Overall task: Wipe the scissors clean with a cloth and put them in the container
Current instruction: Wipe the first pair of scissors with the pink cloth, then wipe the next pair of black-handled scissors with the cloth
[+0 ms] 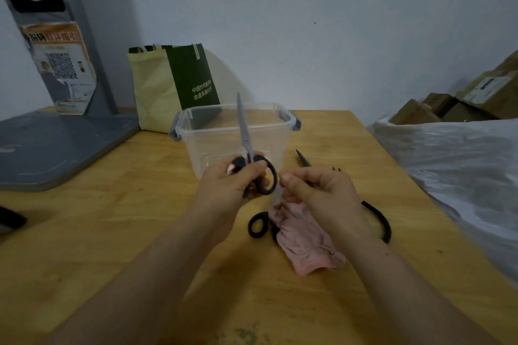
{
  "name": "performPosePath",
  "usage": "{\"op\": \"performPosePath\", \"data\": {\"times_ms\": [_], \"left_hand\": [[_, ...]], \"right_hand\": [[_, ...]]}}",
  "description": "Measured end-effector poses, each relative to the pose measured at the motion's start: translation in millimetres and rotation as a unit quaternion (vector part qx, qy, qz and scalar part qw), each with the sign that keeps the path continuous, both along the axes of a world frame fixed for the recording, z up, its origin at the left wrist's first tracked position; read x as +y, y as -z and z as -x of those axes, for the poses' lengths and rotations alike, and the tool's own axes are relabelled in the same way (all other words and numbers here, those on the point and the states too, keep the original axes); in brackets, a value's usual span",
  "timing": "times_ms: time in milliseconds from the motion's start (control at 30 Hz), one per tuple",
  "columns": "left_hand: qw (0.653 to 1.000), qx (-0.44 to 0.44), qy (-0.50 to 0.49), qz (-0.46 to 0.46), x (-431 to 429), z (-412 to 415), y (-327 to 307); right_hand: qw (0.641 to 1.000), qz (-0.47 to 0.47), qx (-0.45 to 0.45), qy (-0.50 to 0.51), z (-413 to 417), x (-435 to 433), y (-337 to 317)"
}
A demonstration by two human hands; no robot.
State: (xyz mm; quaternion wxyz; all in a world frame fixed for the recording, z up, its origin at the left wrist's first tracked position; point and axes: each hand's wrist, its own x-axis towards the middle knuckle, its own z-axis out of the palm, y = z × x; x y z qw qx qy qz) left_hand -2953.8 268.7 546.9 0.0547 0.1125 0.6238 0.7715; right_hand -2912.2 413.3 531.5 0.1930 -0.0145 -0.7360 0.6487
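Both my forearms reach in over the near edge of the table (112, 232), a yellow wooden top. Just past them, right of the middle, the pink cloth (302, 241) lies crumpled on the wood, its far end lifted up to my right hand (316, 190). That hand is curled, thumb and fingers pinching the cloth's top.

Under the cloth and my right wrist lies a second scissors (258, 224). One black loop shows left of the cloth, a bigger black loop shows right of my wrist, and a dark tip points toward the far edge beyond my knuckles.

My left hand (227, 185) is just left of the right one, closed round the black handles of the scissors (246, 137). Their blades are together and stand nearly upright, tip tilted slightly left, raised above the table in front of the container (269, 131).

This clear tub with grey clips stands open near the middle of the table, just beyond my hands.

Behind it, at the far edge, a yellow and green bag (168, 87) leans against the wall. A grey stand (56, 143) fills the far left corner. Off the right edge sits white plastic (462, 162), with brown boxes (448, 109) behind it.
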Motion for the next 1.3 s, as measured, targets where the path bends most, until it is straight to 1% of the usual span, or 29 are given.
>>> {"op": "performPosePath", "data": {"times_ms": [100,167,233,300,367,433,500,567,633,700,733,767,800,867,900,967,1033,1100,1167,1233,1267,1300], "left_hand": [[0.996,-0.044,-0.052,0.049,-27.6,3.7,-8.3],[0.990,-0.071,-0.064,0.106,-47.5,3.3,-7.7],[0.979,-0.087,-0.077,0.166,-62.5,0.6,-3.6],[0.972,-0.109,-0.098,0.182,-72.2,-1.4,1.0],[0.964,-0.135,-0.119,0.194,-78.4,-1.8,6.0],[0.942,-0.144,-0.138,0.270,-83.1,0.1,11.7],[0.919,-0.141,-0.136,0.342,-86.0,0.7,15.6],[0.909,-0.140,-0.126,0.372,-88.8,3.4,19.3],[0.892,-0.126,-0.131,0.415,-89.6,5.7,20.4],[0.854,-0.097,-0.163,0.485,-87.7,8.6,20.3],[0.844,-0.078,-0.175,0.501,-85.1,9.3,18.3],[0.848,-0.061,-0.181,0.494,-80.8,9.3,15.7],[0.861,-0.045,-0.179,0.474,-75.5,9.0,13.2],[0.884,-0.011,-0.159,0.440,-62.7,8.1,8.6],[0.893,0.005,-0.148,0.424,-55.6,7.1,6.6],[0.909,0.032,-0.114,0.398,-39.5,3.6,2.4],[0.908,0.042,-0.073,0.410,-23.2,3.0,3.3],[0.879,0.048,-0.032,0.472,-6.7,3.1,5.7],[0.827,0.055,0.004,0.560,7.4,2.6,7.7],[0.780,0.066,0.031,0.621,19.0,1.2,7.2],[0.764,0.067,0.044,0.640,23.0,1.9,6.7],[0.758,0.059,0.053,0.647,25.8,2.9,5.8]], "right_hand": [[0.999,-0.037,-0.016,0.037,1.5,6.2,1.7],[0.990,-0.114,-0.053,0.068,2.5,12.1,1.4],[0.961,-0.241,-0.113,0.078,1.2,15.6,0.2],[0.921,-0.351,-0.152,0.076,-2.6,15.5,-3.0],[0.887,-0.422,-0.170,0.076,-6.1,13.9,-5.3],[0.868,-0.460,-0.176,0.067,-7.8,12.8,-5.2],[0.859,-0.477,-0.181,0.049,-7.9,13.2,-3.0],[0.851,-0.492,-0.179,0.040,-8.2,12.4,0.3],[0.853,-0.496,-0.158,0.042,-7.3,10.6,4.2],[0.870,-0.474,-0.123,0.062,-5.9,9.5,7.2],[0.881,-0.454,-0.107,0.078,-4.3,10.5,8.7],[0.896,-0.423,-0.096,0.092,-2.3,12.4,9.1],[0.917,-0.376,-0.086,0.103,-0.2,15.1,9.0],[0.958,-0.253,-0.073,0.111,1.8,20.2,6.8],[0.973,-0.191,-0.065,0.113,1.2,22.6,5.1],[0.988,-0.082,-0.059,0.117,-1.0,26.3,0.9],[0.990,-0.010,-0.061,0.124,-3.5,28.9,-3.6],[0.989,0.016,-0.061,0.137,-3.6,32.1,-6.7],[0.987,0.023,-0.066,0.143,-2.7,34.3,-8.6],[0.987,0.022,-0.076,0.137,-1.7,34.7,-9.0],[0.988,0.020,-0.080,0.133,-0.9,34.7,-8.5],[0.988,0.018,-0.082,0.130,-0.2,34.5,-8.1]]}}
